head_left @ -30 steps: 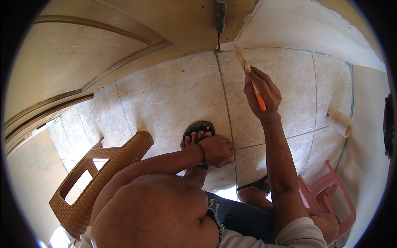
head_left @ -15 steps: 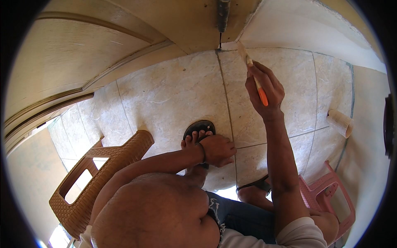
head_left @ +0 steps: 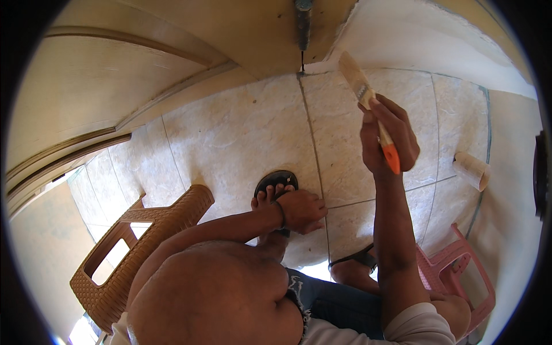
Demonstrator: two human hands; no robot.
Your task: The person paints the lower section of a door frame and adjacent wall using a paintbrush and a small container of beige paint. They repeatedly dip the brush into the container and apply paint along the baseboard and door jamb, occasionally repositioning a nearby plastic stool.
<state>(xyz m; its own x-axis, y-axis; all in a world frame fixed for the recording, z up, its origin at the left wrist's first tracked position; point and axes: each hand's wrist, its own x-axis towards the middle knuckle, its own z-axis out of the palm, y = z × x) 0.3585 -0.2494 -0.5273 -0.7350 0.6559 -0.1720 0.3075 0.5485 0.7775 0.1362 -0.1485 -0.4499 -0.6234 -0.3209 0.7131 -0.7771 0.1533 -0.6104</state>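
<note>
My right hand (head_left: 392, 133) is closed round the handle of a flat paintbrush (head_left: 388, 156). The brush has an orange handle end and pale bristles, which point away from me toward the foot of the white wall (head_left: 402, 43). Its bristle tip appears in front of the wall's lower edge; whether they touch I cannot tell. My left hand (head_left: 302, 211), with a dark band at the wrist, hangs beside my sandalled foot (head_left: 276, 190). Its fingers are curled in loosely, and nothing shows in them.
A brown woven-pattern plastic stool (head_left: 138, 253) stands at the left, a pink one (head_left: 460, 270) at the right. On the tiled floor (head_left: 230, 138) a pale cylinder (head_left: 472, 171) lies near the right wall. A panelled wooden door (head_left: 132, 63) with a metal bolt (head_left: 303, 26) is ahead.
My right hand has drawn the paintbrush back toward me and slightly right, away from the corner by the door, so more of the bristles shows. My left hand has stayed in place.
</note>
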